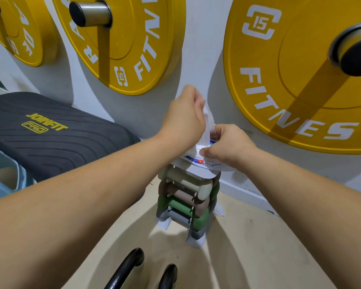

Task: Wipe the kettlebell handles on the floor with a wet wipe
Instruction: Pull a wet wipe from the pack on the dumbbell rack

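Left hand (183, 119) pinches wipe (206, 130); right hand (227, 144) pins pack (204, 163). Kettlebell handles (129, 268) on floor (258, 247), below and nearer than hands; left closer.

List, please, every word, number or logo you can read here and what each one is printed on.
"FITNESS" and "15": right yellow plate.
"FITN", cut off, and "15": middle yellow plate.
"JOINFIT": black padded bench.
"75%": wipes pack; its remaining print is too small to read.
Left yellow plate: letters too cropped to read.
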Demonstrator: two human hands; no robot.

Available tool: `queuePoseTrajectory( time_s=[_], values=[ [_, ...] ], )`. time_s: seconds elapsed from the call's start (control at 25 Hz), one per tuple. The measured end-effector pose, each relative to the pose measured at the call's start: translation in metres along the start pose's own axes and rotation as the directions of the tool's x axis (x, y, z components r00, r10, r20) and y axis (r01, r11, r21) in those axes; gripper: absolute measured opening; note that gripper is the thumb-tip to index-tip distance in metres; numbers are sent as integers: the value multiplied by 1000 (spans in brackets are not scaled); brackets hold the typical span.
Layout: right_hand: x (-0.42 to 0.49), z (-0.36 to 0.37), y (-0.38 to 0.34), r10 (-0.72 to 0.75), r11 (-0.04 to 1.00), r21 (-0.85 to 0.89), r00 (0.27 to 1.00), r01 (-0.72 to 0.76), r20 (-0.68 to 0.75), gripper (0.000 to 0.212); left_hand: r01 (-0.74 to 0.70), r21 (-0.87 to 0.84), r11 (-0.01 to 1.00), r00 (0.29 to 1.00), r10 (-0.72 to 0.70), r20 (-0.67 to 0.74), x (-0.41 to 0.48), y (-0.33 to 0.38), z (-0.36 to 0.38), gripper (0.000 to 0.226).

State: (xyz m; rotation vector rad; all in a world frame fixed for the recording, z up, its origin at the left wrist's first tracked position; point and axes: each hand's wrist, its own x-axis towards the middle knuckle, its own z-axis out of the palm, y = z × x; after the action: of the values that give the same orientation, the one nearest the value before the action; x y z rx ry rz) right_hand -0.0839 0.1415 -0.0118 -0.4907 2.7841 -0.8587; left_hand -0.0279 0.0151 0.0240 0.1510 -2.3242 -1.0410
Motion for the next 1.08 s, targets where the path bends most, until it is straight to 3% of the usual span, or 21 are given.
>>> queuePoseTrajectory(
  time_s=[0.16, 0.32, 0.44, 0.56, 0.64, 0.72, 0.8, 0.92, 1.0, 1.08],
  values=[
    [-2, 3, 1, 20, 998, 53, 1000, -19, -14, 65, -45, -187, 981, 958, -11, -287, 13, 33, -31, 13],
    [-14, 3, 0, -15, 999, 33, 999, 14, 47, 75, -68, -193, 979, 937, -3, -349, 5, 60, -57, 14],
    [-48, -6, -12, -98, 977, 199, 988, 73, 117, 77, 165, -239, 957, 965, -206, -160, -9, 68, -67, 18],
    [-96, -23, -26, -253, 817, 571, 938, 77, 236, 61, 366, -249, 897, 930, -363, 60, -35, 75, -73, 23],
    [-131, -40, -24, -309, 666, 743, 883, -64, 354, 59, 409, -277, 870, 913, -392, 118, -57, 84, -78, 23],
    [-164, -54, -20, -340, 510, 835, 842, -209, 418, 43, 473, -320, 821, 881, -435, 185, -82, 91, -78, 21],
    [-194, -54, -13, -283, 405, 864, 857, -300, 431, 24, 573, -397, 717, 819, -485, 307, -109, 97, -73, 22],
    [-214, -39, 6, -129, 465, 841, 919, -276, 373, 20, 722, -495, 483, 692, -507, 514, -148, 104, -61, 39],
    [-223, -36, 18, -79, 493, 836, 944, -242, 320, 16, 758, -473, 449, 650, -459, 606, -167, 98, -58, 53],
    [-231, -39, 27, -40, 461, 862, 965, -211, 258, 12, 777, -425, 464, 605, -362, 709, -185, 89, -62, 47]
  ],
)
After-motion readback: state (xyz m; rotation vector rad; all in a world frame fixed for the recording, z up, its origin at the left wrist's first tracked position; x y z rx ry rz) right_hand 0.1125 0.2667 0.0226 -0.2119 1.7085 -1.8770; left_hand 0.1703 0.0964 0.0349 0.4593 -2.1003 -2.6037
